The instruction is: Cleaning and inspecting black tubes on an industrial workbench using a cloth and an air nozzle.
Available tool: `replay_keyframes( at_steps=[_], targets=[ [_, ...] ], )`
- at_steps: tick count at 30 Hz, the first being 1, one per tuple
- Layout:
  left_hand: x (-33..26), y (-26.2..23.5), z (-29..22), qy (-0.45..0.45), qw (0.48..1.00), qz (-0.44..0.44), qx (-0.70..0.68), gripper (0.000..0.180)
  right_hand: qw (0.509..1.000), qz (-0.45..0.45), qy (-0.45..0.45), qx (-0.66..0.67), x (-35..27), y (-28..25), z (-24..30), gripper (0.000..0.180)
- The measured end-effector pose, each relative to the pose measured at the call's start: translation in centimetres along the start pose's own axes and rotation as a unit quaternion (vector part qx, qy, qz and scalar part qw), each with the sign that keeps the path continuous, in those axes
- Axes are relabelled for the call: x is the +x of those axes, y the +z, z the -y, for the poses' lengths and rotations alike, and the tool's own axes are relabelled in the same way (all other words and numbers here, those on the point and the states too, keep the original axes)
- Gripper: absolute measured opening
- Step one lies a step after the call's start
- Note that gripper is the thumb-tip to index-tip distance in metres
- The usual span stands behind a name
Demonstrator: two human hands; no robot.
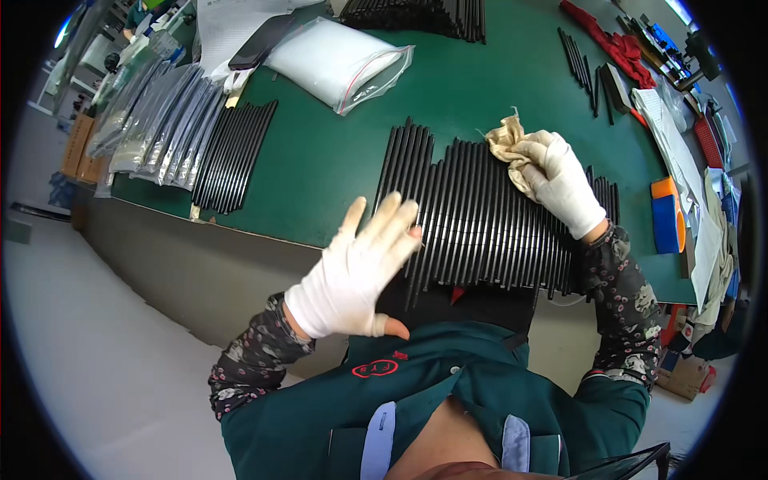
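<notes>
A row of several thin black rods [472,216] lies side by side at the front of the green table, with their near ends reaching over its edge. My right hand [560,180], in a white glove, pinches a crumpled beige cloth [510,144] above the far ends of the rods on the right. My left hand [356,268], gloved in white with bare thumb tip, is at the left side of the row. Its fingers are stretched out and apart, and nothing is in them. Whether its fingertips touch the rods I cannot tell.
On the green table [320,152], a smaller row of black rods [234,156] lies left beside plastic-wrapped bundles [168,120]. Farther back are a clear bag with white contents [336,62], a dark phone [262,42] and a black rod pile [416,14]. Tape rolls [667,214] stand at right.
</notes>
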State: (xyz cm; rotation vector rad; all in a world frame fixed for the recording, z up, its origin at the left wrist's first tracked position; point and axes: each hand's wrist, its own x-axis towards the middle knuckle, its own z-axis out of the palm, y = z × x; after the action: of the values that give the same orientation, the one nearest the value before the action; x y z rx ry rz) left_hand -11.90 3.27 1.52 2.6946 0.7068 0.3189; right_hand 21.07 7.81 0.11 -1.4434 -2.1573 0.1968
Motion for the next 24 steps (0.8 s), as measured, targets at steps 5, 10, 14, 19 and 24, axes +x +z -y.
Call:
replay_keyframes(
  at_steps=[5,10,14,19,24],
  targets=[
    [1.0,2.4,-0.3,0.016,0.996,-0.069,0.062,0.097,0.999,-0.009,-0.015,-0.033,0.3,0.1,0.3,0.017],
    [1.9,3.7,0.4,0.005,0.99,-0.116,0.086,0.081,0.999,-0.026,-0.031,-0.035,0.2,0.2,0.2,0.017],
    [2.2,3.9,0.5,0.002,0.987,-0.136,0.085,0.076,0.998,-0.016,-0.023,-0.053,0.1,0.0,0.4,0.017],
    [2.3,2.2,0.5,0.077,0.991,-0.101,0.051,0.062,0.981,-0.047,-0.045,-0.185,0.6,-0.4,1.8,0.017],
    [2.9,2.1,0.7,0.14,0.989,-0.039,-0.015,0.063,0.986,-0.056,-0.157,0.005,2.8,0.0,5.9,0.016]
  ],
)
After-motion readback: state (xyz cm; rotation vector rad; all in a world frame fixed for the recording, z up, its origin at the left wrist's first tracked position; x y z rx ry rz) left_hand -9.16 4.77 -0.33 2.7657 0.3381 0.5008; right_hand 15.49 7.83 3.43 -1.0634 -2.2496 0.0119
